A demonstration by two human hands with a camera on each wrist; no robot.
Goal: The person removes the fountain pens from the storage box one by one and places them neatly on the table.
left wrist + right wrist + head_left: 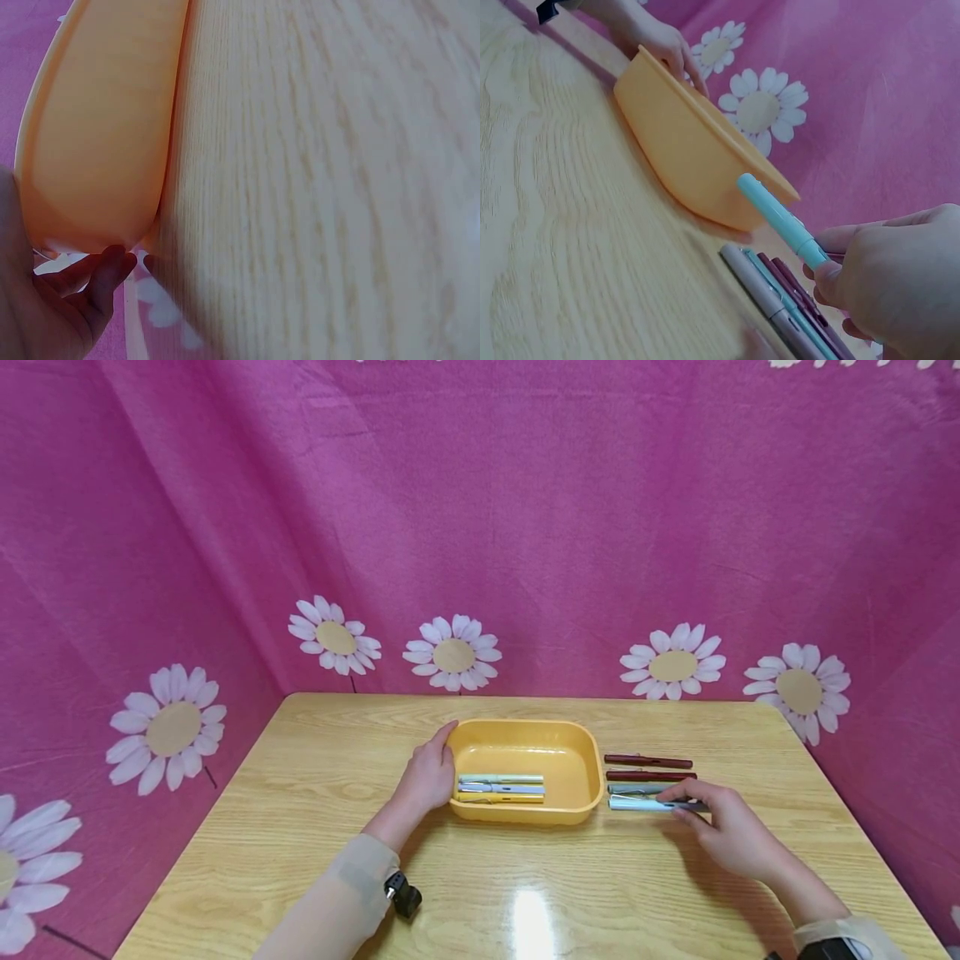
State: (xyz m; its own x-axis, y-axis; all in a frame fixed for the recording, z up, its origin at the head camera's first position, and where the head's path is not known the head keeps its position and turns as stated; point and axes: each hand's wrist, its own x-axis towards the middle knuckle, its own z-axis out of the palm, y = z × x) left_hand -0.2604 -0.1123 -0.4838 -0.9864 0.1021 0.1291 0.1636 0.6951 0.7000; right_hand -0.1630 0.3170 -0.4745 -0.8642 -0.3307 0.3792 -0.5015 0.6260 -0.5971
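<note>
So we've got a yellow tray [585,760] sitting mid-table on the wooden table [300,793], and our left hand [429,774] is cupped against its left rim, fingers curled over the edge and holding it. From the left wrist view we mostly see the tray's outer wall with our fingertips [112,266] wrapped at its end. Inside the tray, at the near left, three pens lie side by side: a pale mint pen [500,778], a light blue pen [501,787] and a yellow pen [500,797]. Just right of the tray there's a row of pens on the table, two dark red pens [648,768] at the far side, then a teal pen [637,788] nearer us. Our right hand [731,831] is at the near end of that row, pinching a light blue pen [645,803] between thumb and fingers. The right wrist view shows it pretty clearly: the pen's tip is tilted up off the table toward the tray, with a grey pen [769,300] and the others still lying flat below it. Pink daisy cloth [525,527] hangs all around the table.
</note>
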